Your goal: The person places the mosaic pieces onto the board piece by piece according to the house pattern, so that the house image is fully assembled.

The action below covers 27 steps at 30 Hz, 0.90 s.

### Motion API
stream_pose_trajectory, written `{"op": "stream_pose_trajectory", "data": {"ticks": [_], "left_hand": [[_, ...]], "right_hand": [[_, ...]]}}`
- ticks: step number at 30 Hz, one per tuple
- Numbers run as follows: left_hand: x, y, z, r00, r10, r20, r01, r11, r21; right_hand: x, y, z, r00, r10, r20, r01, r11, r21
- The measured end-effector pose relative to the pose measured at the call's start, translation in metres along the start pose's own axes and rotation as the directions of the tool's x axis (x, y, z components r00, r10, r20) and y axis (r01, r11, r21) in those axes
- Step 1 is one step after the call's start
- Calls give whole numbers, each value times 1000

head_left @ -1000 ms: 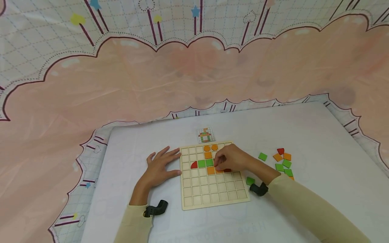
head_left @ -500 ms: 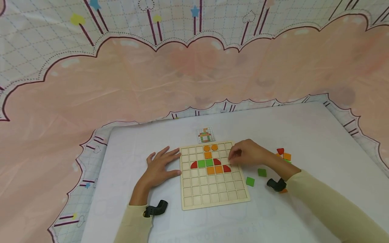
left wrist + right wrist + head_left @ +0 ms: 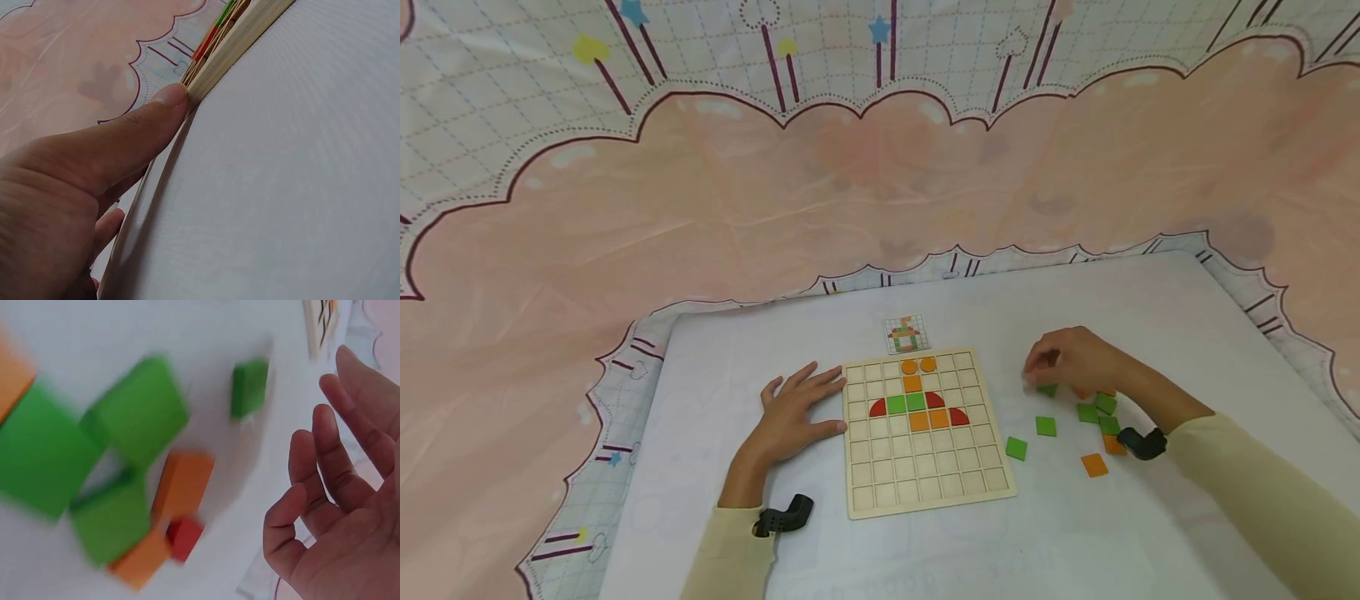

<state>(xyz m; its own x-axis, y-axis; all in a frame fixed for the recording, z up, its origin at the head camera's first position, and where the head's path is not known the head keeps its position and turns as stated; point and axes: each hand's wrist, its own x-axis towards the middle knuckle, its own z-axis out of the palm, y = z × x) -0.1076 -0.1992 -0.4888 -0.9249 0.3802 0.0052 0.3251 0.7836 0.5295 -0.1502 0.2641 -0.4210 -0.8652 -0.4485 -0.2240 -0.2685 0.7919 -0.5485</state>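
A wooden grid board [image 3: 931, 476] lies on the white table. Its cells hold two orange discs [image 3: 919, 366], orange squares [image 3: 929, 420], green squares [image 3: 906, 403] and red quarter-circles [image 3: 878, 407]. My left hand [image 3: 793, 417] has its fingers spread, with thumb and fingertips against the board's left edge; the left wrist view shows the thumb [image 3: 137, 137] at the wooden rim. Right of the board, my right hand [image 3: 1075, 360] is over the loose tiles, right by a green tile [image 3: 1047, 390]. In the right wrist view its fingers are loosely bent and hold nothing.
Several green and orange tiles [image 3: 1087, 412] lie scattered right of the board, one green tile [image 3: 1017, 448] close to its edge. A red piece [image 3: 185, 539] sits among them in the right wrist view. Behind the board lies a small pattern card [image 3: 907, 334].
My right hand has left the board and moved right to the loose tiles, uncovering a red quarter-circle in a cell. My left hand has stayed at the board's edge.
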Motion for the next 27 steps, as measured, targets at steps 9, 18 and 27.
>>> {"op": "stream_pose_trajectory", "data": {"ticks": [9,18,27], "left_hand": [[-1,2,-1,1000,9,-5,-9,1000,-7],[0,1,0,1000,3,-6,-3,1000,-5],[0,0,0,1000,10,-12,-10,1000,-9]], "right_hand": [[-17,35,-18,994,105,41,-104,994,-18],[-24,55,-19,987,134,88,-132,991,-28],[-24,59,-16,991,119,64,-116,992,-50]]}}
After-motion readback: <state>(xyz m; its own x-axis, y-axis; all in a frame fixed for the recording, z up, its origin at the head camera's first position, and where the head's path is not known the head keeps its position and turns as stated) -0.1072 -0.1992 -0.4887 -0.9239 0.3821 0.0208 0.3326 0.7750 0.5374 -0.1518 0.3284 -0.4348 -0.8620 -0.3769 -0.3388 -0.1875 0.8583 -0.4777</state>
